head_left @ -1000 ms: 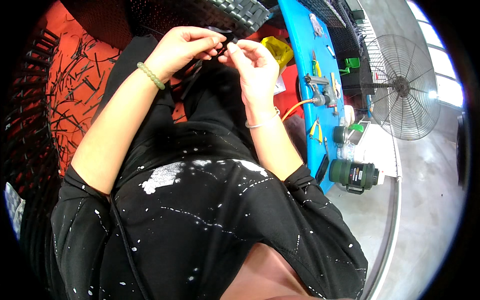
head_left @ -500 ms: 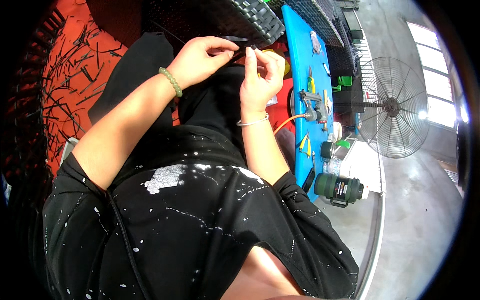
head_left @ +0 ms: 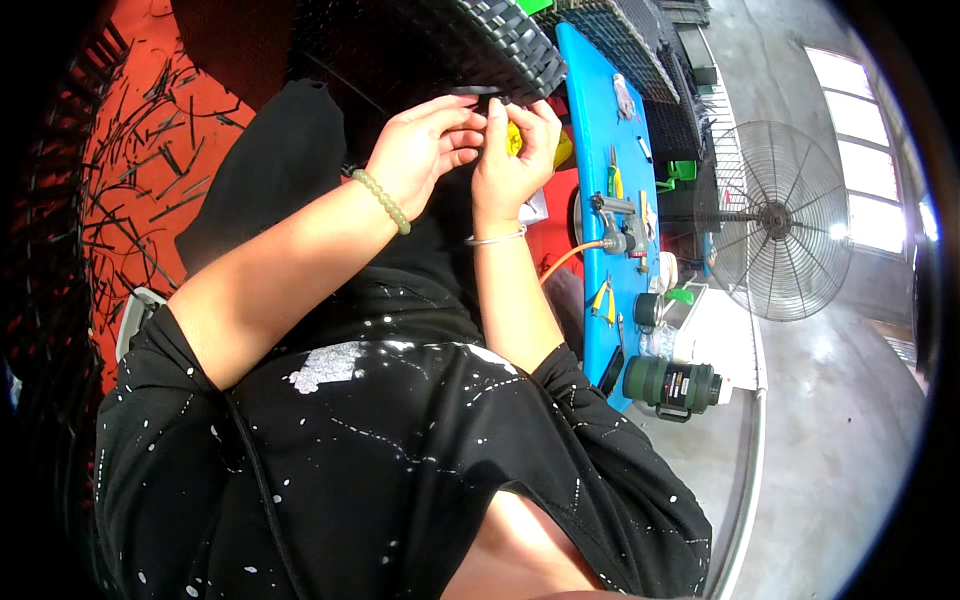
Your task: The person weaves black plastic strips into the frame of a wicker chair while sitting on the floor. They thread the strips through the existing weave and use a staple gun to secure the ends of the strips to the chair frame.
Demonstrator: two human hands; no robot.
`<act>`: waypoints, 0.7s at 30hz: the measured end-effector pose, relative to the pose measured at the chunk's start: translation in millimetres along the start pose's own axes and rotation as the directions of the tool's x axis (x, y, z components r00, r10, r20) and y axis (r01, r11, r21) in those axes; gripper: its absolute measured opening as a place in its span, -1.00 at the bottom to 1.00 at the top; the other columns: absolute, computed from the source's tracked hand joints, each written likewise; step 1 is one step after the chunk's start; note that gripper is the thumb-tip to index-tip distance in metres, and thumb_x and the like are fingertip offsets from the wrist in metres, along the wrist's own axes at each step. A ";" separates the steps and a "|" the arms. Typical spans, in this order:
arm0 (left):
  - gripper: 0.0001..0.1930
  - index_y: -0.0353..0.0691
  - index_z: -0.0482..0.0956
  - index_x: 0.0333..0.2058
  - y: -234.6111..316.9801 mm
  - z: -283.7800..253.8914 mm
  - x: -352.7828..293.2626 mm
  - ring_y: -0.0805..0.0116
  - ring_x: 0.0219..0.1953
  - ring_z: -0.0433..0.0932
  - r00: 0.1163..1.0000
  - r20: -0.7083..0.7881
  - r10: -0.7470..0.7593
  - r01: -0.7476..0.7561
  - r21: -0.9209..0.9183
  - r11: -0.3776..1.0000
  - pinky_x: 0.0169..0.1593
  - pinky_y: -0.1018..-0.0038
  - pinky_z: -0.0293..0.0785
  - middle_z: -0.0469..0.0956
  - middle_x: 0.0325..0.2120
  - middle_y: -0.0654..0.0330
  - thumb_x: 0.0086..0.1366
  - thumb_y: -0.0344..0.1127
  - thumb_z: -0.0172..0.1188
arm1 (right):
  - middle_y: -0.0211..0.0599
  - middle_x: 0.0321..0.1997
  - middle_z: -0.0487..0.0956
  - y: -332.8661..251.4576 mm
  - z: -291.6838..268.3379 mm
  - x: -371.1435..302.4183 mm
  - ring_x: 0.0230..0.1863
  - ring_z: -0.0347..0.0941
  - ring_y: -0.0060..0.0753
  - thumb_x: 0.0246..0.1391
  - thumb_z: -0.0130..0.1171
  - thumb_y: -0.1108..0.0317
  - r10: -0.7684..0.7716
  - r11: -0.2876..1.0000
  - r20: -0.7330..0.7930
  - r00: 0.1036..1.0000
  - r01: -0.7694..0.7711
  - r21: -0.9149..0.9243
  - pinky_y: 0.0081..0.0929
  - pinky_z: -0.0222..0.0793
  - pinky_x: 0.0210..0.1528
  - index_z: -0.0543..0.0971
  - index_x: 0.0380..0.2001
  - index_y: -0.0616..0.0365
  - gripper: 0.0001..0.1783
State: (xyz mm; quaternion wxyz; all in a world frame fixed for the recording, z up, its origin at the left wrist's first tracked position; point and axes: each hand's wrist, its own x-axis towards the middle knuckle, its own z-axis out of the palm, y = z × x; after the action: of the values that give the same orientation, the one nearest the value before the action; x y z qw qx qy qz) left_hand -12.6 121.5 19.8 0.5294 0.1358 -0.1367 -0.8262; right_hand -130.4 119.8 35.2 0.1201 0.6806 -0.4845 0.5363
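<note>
The black strip (head_left: 470,91) lies across the fingertips, close beside the woven panel (head_left: 505,45). The right hand (head_left: 515,170) pinches its end in a narrow grip; the left hand (head_left: 412,152) curls loosely alongside, its hold unclear.

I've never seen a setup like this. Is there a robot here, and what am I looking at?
There's no robot: these are a person's bare hands, seen from a wide fisheye camera on their head. That lens bends straight edges, and the arms come in from below.

The left hand, with the beaded bracelet, and the right hand meet beside a black woven piece. A dark strip shows at the fingertips; exactly how it is gripped is too small to tell.

To the right, a blue table bears yellow-handled pliers and what looks like an air nailer with an orange hose.
</note>
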 end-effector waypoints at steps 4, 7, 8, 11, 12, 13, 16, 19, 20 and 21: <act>-0.80 -0.28 0.51 -0.19 -0.1 1.0 -4.2 0.46 -0.34 0.47 0.999 -0.050 -0.005 0.003 -0.041 0.999 -0.18 0.52 0.42 0.48 -0.45 0.27 0.27 -0.34 0.01 | -0.15 -0.12 0.39 -15.1 -0.4 -1.4 -0.22 0.39 -0.37 -0.07 0.27 0.48 0.089 0.995 0.007 0.996 -0.090 0.037 -0.57 0.37 -0.26 0.50 -0.45 0.21 -0.87; -0.83 -0.26 0.51 -0.25 -4.4 -1.7 -0.3 0.48 -0.37 0.46 0.999 -0.035 -0.031 0.028 -0.089 0.996 -0.22 0.54 0.41 0.47 -0.47 0.29 0.26 -0.33 0.02 | -0.13 -0.11 0.38 -6.3 -0.2 -5.6 -0.23 0.40 -0.39 -0.07 0.26 0.49 0.048 0.997 -0.002 0.999 -0.047 0.061 -0.58 0.38 -0.28 0.49 -0.45 0.23 -0.87; -0.84 -0.26 0.50 -0.26 -4.4 -2.3 0.3 0.49 -0.38 0.45 0.998 -0.046 -0.040 0.035 -0.097 0.995 -0.23 0.54 0.40 0.47 -0.47 0.30 0.25 -0.34 0.02 | -0.13 -0.11 0.38 -3.7 0.0 -7.2 -0.24 0.40 -0.40 -0.06 0.26 0.50 0.036 0.997 -0.006 0.999 -0.036 0.070 -0.59 0.39 -0.29 0.48 -0.44 0.24 -0.87; -0.86 -0.24 0.48 -0.28 -4.6 -4.3 2.9 0.50 -0.41 0.43 0.995 -0.070 -0.070 0.061 -0.124 0.990 -0.25 0.55 0.38 0.45 -0.50 0.31 0.23 -0.35 0.03 | -0.12 -0.09 0.38 -7.9 -0.1 -7.2 -0.25 0.41 -0.43 -0.06 0.25 0.52 0.062 0.992 0.004 0.998 -0.062 0.110 -0.62 0.41 -0.31 0.48 -0.44 0.26 -0.87; -0.86 -0.24 0.47 -0.27 -4.7 -4.8 4.2 0.50 -0.42 0.42 0.994 -0.072 -0.079 0.069 -0.132 0.989 -0.26 0.55 0.38 0.44 -0.51 0.31 0.22 -0.36 0.03 | -0.12 -0.09 0.38 -9.8 -0.1 -7.1 -0.25 0.41 -0.44 -0.06 0.24 0.53 0.080 0.989 0.011 0.997 -0.081 0.124 -0.62 0.41 -0.32 0.47 -0.44 0.27 -0.87; -0.86 -0.24 0.45 -0.27 -5.0 -4.4 4.1 0.50 -0.43 0.42 0.994 -0.075 -0.082 0.071 -0.134 0.988 -0.27 0.55 0.37 0.44 -0.52 0.32 0.21 -0.36 0.03 | -0.12 -0.08 0.38 -9.8 0.0 -7.6 -0.24 0.41 -0.43 -0.06 0.24 0.53 0.100 0.983 0.012 0.995 -0.101 0.154 -0.63 0.42 -0.31 0.47 -0.44 0.27 -0.87; -0.85 -0.24 0.42 -0.24 -6.4 -3.5 2.8 0.50 -0.45 0.40 0.993 -0.075 -0.090 0.077 -0.157 0.985 -0.29 0.56 0.36 0.42 -0.53 0.32 0.20 -0.37 0.02 | -0.14 -0.06 0.35 -11.0 0.2 -8.9 -0.21 0.40 -0.47 -0.05 0.24 0.54 0.157 0.963 0.031 0.987 -0.160 0.218 -0.63 0.40 -0.25 0.46 -0.43 0.28 -0.86; -0.84 -0.25 0.41 -0.23 -7.9 -4.4 3.6 0.50 -0.47 0.38 0.992 -0.084 -0.089 0.072 -0.189 0.979 -0.30 0.57 0.35 0.41 -0.54 0.32 0.21 -0.38 0.02 | -0.22 -0.04 0.31 -14.4 0.6 -10.5 -0.18 0.37 -0.56 -0.03 0.25 0.54 0.196 0.946 0.058 0.979 -0.204 0.251 -0.63 0.35 -0.13 0.45 -0.39 0.27 -0.84; -0.84 -0.25 0.41 -0.24 -8.3 -4.6 4.2 0.50 -0.47 0.38 0.992 -0.080 -0.093 0.076 -0.194 0.978 -0.30 0.57 0.35 0.41 -0.54 0.32 0.21 -0.38 0.02 | -0.22 -0.03 0.30 -13.9 1.5 -11.0 -0.18 0.37 -0.56 -0.03 0.24 0.54 0.199 0.940 0.056 0.978 -0.207 0.272 -0.63 0.35 -0.13 0.45 -0.39 0.27 -0.84; -0.85 -0.25 0.41 -0.25 -8.6 -4.8 4.9 0.50 -0.47 0.38 0.992 -0.076 -0.097 0.080 -0.200 0.977 -0.30 0.56 0.35 0.41 -0.54 0.32 0.21 -0.37 0.01 | -0.22 -0.03 0.30 -12.9 2.1 -11.3 -0.17 0.37 -0.56 -0.02 0.24 0.54 0.202 0.933 0.054 0.978 -0.209 0.293 -0.62 0.35 -0.12 0.45 -0.39 0.27 -0.84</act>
State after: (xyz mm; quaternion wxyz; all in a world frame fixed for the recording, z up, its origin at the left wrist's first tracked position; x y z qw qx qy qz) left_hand -20.0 120.0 11.8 0.5083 0.1241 -0.0258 -0.8518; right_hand -118.5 130.8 29.4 -0.0458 0.6427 -0.4682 0.6047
